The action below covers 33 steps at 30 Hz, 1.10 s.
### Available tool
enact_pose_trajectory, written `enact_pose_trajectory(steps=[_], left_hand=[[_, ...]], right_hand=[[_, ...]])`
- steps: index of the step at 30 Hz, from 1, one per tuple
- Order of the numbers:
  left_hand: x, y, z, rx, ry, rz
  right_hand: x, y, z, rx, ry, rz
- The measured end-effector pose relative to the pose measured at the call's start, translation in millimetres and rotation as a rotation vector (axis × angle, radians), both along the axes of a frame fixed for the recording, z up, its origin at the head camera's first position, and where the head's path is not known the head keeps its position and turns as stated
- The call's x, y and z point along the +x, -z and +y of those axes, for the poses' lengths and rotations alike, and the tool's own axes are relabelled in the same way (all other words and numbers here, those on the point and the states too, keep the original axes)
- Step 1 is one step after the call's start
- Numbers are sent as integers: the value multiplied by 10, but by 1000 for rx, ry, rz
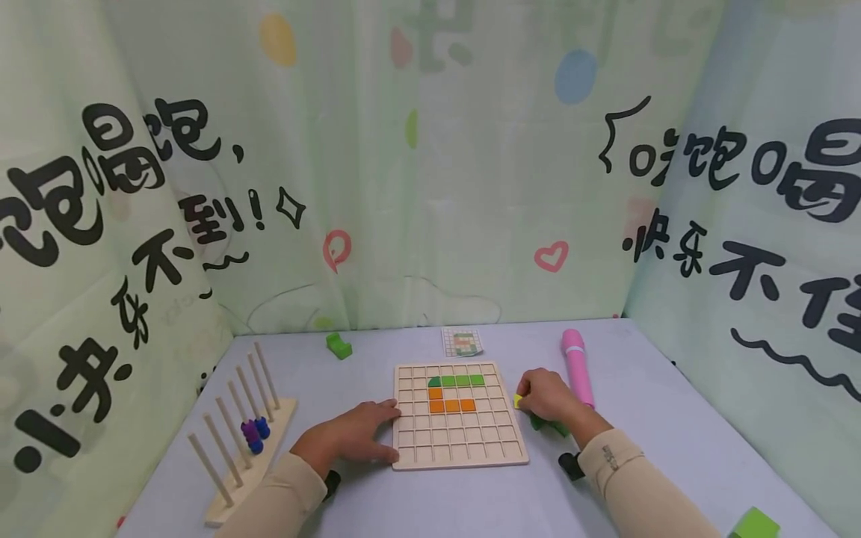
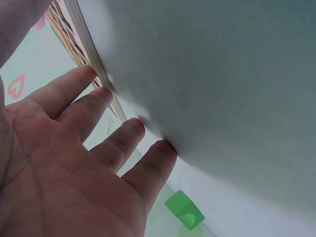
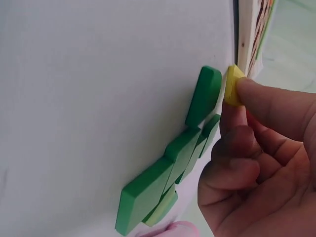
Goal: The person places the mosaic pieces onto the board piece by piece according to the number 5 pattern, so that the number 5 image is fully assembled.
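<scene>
A square wooden grid board (image 1: pixel 457 437) lies in the middle of the table. Green tiles (image 1: pixel 460 381) form a row on it, and orange tiles (image 1: pixel 452 406) sit below them in an L shape. My left hand (image 1: pixel 356 433) touches the board's left edge with its fingers spread. Beside the right edge, my right hand (image 1: pixel 548 396) pinches a small yellow tile (image 3: pixel 233 85) between thumb and finger. Several loose dark green tiles (image 3: pixel 145 192) lie on the table close to that hand, with a paler piece (image 3: pixel 162 210) partly hidden among them.
A peg rack (image 1: pixel 269 456) with purple and blue beads stands at the left. Behind the board lies a pattern card (image 1: pixel 462 343). A pink microphone-shaped object (image 1: pixel 577 366) is at right. Green blocks lie at back left (image 1: pixel 339 346) and front right (image 1: pixel 755 523).
</scene>
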<state>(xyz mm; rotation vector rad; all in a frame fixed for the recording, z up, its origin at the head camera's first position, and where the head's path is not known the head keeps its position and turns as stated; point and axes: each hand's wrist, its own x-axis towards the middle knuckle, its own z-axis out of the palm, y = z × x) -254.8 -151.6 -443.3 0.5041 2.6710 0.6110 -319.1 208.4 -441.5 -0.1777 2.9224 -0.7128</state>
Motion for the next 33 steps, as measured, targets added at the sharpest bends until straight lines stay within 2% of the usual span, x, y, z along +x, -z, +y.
enact_pose_trajectory(steps=[7, 10, 20, 24, 33], left_hand=[[-12, -3, -14, 4, -6, -1], [-13, -1, -19, 9, -4, -3], [-22, 15, -21, 9, 21, 15], [-26, 17, -15, 11, 17, 10], [-46, 29, -11, 3, 17, 10]], right_hand=[[-2, -68, 16, -95, 17, -16], [-4, -80, -13, -129, -1, -4], [12, -69, -273, -231, -40, -47], [17, -57, -376, -245, -52, -68], [-19, -12, -498, -183, -83, -40]])
